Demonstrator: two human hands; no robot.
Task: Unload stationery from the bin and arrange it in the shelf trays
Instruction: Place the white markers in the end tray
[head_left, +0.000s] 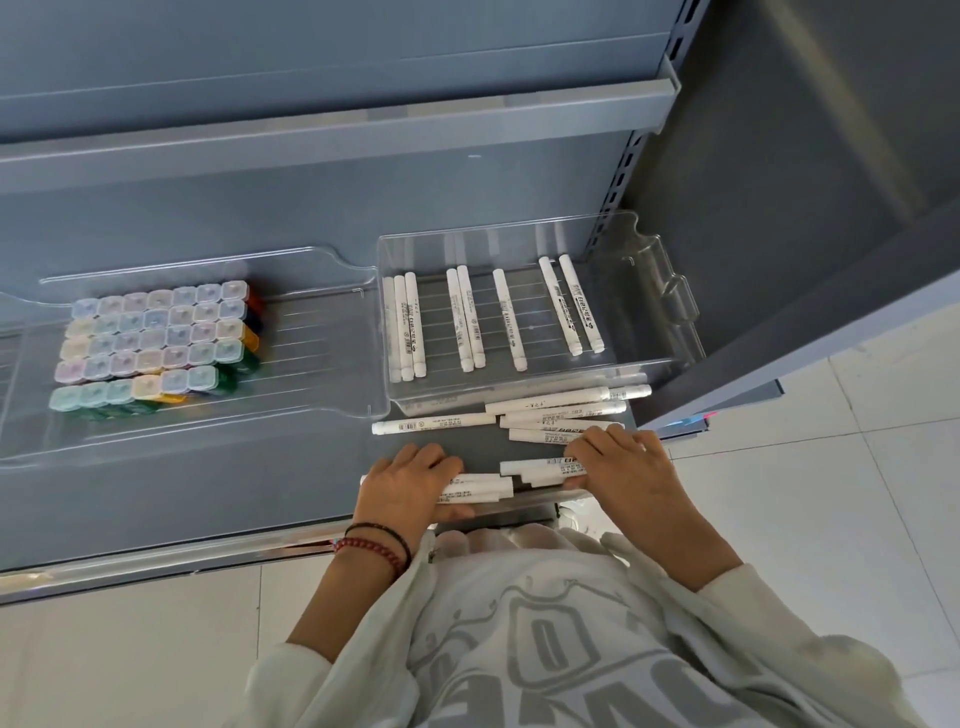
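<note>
Several white marker pens (511, 321) lie lengthwise inside a clear plastic tray (670, 291) on the grey shelf. More white pens (556, 410) lie loose on the shelf in front of that tray. My left hand (410, 480) grips a small bundle of white pens (485, 488) near the shelf's front edge. My right hand (621, 465) holds another bundle of white pens (540, 470), fingers curled over them. The bin is not in view.
A second clear tray (311, 415) to the left holds rows of small coloured bottles with pale caps (156, 338). A grey shelf (156, 499) carries both trays; another shelf rail (363, 124) runs above. A dark upright panel (779, 234) stands at the right, white floor tiles below.
</note>
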